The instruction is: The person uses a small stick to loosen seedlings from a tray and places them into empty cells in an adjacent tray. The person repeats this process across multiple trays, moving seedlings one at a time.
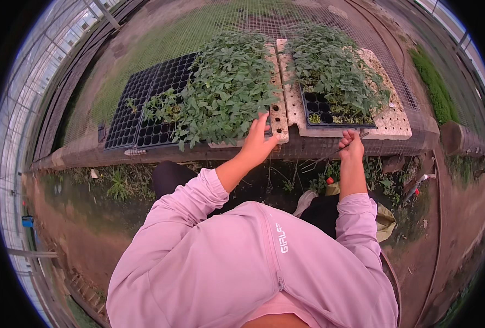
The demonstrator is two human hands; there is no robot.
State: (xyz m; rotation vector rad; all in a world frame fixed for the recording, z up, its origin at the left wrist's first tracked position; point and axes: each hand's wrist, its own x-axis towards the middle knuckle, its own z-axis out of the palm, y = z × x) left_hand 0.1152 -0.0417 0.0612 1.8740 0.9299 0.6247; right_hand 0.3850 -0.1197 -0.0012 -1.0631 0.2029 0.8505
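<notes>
My left hand (258, 141) reaches to the front right corner of the left seedling block, fingers apart at the leaves; whether they touch the tray rim is hard to tell. Leafy green seedlings (226, 90) fill much of the black cell trays there. In my right hand (352, 146) is a thin fork-like tool (326, 158), its prongs pointing left below the bench edge. Just beyond that hand lies another black cell tray (319, 107), with bare cells at its front left and taller seedlings (332, 69) behind. Small yellow-green sprouts sit along its front row.
Perforated white foam boards (394, 119) lie under the trays on a wire-mesh bench (164, 47). Bare-celled black trays (127, 110) are at the left. Weeds, a pipe (419, 184) and a hose (438, 221) occupy the ground below and to the right.
</notes>
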